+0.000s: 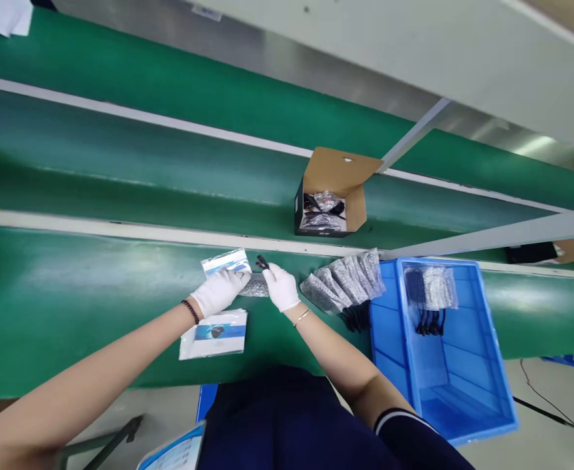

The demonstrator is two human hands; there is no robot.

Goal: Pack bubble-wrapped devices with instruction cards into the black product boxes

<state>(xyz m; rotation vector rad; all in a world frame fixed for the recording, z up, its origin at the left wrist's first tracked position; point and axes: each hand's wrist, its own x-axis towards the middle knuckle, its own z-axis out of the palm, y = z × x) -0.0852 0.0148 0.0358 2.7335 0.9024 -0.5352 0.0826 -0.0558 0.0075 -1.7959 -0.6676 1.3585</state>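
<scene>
My white-gloved left hand (221, 290) closes on the left end of a grey bubble-wrap bag (254, 287) lying low over the green bench. At the bag's right end is my right hand (281, 287), also gloved, with its fingers closed round a black cable end (262, 262) that pokes up past the thumb. A printed booklet in clear plastic (226, 261) lies behind my left hand. Nearer my body sits a second packet of booklets (218, 334), partly under my left wrist. What the bag contains is hidden.
Several bubble-wrapped pieces (345, 281) with black cables fan out right of my hands. Beside them stands a blue crate (463, 391) with more bagged pieces (431, 288). An open cardboard box (360, 212) of bagged parts sits behind the white rail. A slanting post (492, 236) rises at right.
</scene>
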